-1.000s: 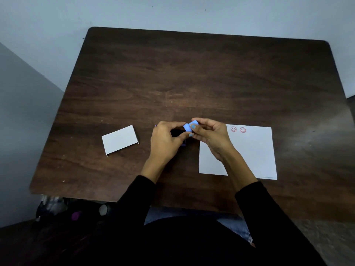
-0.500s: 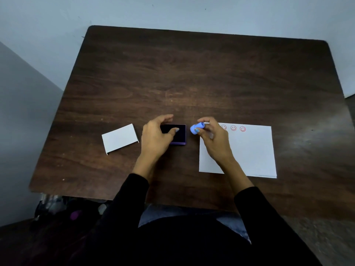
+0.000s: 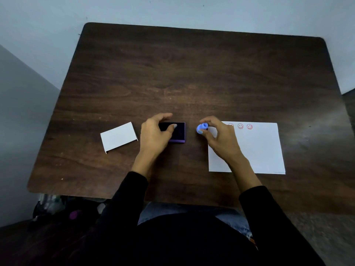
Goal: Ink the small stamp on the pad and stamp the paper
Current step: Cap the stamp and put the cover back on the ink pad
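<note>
My right hand (image 3: 221, 139) pinches a small blue stamp (image 3: 201, 128) between thumb and fingers, just off the left edge of the white paper (image 3: 263, 150). The paper lies at the right and carries a row of red smiley prints (image 3: 245, 126) along its top edge. A dark ink pad (image 3: 177, 132) in a purple case sits left of the stamp. My left hand (image 3: 155, 135) rests over the pad's left side, thumb on its near edge and fingers curved over its far edge, holding it steady.
A white cardboard lid (image 3: 119, 136) lies on the dark wooden table (image 3: 192, 73) to the left of the pad. The table's near edge runs just in front of my sleeves. Dim clutter sits on the floor at lower left.
My two hands have come apart. The left one dropped onto the ink pad, which is now uncovered. The right one moved right with the blue stamp toward the paper's left edge.
</note>
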{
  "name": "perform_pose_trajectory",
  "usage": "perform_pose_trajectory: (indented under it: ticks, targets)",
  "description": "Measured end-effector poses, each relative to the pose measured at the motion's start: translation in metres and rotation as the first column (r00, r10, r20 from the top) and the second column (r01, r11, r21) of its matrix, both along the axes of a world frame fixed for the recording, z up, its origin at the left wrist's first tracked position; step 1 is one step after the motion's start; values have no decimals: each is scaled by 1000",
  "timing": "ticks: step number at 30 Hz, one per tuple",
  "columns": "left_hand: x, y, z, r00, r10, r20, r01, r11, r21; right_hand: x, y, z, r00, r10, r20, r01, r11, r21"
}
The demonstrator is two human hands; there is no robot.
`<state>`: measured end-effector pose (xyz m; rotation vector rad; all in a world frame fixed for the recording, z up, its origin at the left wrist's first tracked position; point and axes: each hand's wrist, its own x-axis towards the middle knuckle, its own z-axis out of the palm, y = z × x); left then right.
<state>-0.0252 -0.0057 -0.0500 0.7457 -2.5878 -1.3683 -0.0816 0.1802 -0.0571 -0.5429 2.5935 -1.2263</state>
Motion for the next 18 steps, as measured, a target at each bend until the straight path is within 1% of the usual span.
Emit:
perform_pose_trajectory:
  ticks: [5,9,14,16,18]
  targets:
    - [1,1,4,1000,5,-6,-5,1000,-8,2,0,5,999,35,-40,-30,993,116]
    - [4,-1,5,1000,12,-25,-11,1000,5,3,-1,3,1000,20,-22,-17,989,144]
    - [13,-8,9,995,69,-68,-69,998,4,0,-3,10,998,-57,-33,60,994,88]
    - [19,-13,11,986,132,-97,-134,991,-5,-2,-12,17,992,-106,-69,107,994,15]
    - [29,-18,13,960,242,-138,-242,970,16,-1,-29,23,984,-136,-116,132,990,-47]
